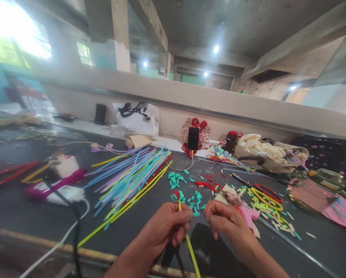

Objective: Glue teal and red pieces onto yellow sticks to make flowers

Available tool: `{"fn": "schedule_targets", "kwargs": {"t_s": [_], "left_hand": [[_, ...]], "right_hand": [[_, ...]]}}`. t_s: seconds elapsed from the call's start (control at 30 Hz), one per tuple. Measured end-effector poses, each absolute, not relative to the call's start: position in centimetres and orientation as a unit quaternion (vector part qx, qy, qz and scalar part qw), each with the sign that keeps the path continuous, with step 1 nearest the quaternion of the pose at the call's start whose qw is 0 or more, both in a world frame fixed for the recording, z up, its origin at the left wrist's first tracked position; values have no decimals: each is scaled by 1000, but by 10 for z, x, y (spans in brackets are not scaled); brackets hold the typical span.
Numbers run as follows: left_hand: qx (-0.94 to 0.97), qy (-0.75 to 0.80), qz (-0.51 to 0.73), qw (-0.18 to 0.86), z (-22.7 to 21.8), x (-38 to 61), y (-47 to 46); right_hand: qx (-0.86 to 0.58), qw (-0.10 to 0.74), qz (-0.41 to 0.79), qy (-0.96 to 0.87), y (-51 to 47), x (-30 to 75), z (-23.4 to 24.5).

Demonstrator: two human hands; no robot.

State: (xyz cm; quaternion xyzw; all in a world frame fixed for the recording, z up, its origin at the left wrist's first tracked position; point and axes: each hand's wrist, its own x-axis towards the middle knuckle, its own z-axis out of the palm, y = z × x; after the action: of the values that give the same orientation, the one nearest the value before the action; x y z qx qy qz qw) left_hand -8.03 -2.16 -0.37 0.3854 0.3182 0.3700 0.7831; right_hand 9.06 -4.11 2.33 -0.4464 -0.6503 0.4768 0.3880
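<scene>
My left hand (171,222) is closed around a yellow pipe cleaner (192,251). At its upper end sits a small red piece (175,194), just above my thumb and fingertips. The lower end slants down toward the bottom edge of the view. Beside it on the right, my right hand (226,220) is apart from the stem, its fingers curled and the thumb against them; anything in them is hidden. Close behind that hand lies a pink glue gun (250,215) on a piece of card. Short teal pieces (194,200) are scattered just beyond both hands.
Long coloured pipe cleaners (132,181) lie in a pile to the left. Red pieces (209,185), yellow-green pieces (260,202) and scissors (267,197) are at the right. A phone (193,138) leans on a patterned bag. A white cable (61,243) crosses the left front edge.
</scene>
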Motion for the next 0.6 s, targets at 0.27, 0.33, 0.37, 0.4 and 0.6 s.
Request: {"fn": "schedule_targets", "kwargs": {"t_s": [0.27, 0.33, 0.37, 0.4, 0.6], "left_hand": [[394, 315, 357, 786, -2, -79, -22], [394, 317, 361, 784, -2, -79, -22], [393, 318, 363, 783, -2, -79, -22], [392, 319, 367, 781, -2, -78, -22], [370, 321, 398, 776, -4, -78, -21]], "right_hand": [[-483, 375, 408, -678, -39, 81, 10], [-495, 369, 372, -693, -40, 79, 9], [-498, 367, 353, -702, -40, 79, 9], [-497, 366, 334, -712, -39, 79, 10], [-505, 337, 192, -771, -31, 97, 7]]}}
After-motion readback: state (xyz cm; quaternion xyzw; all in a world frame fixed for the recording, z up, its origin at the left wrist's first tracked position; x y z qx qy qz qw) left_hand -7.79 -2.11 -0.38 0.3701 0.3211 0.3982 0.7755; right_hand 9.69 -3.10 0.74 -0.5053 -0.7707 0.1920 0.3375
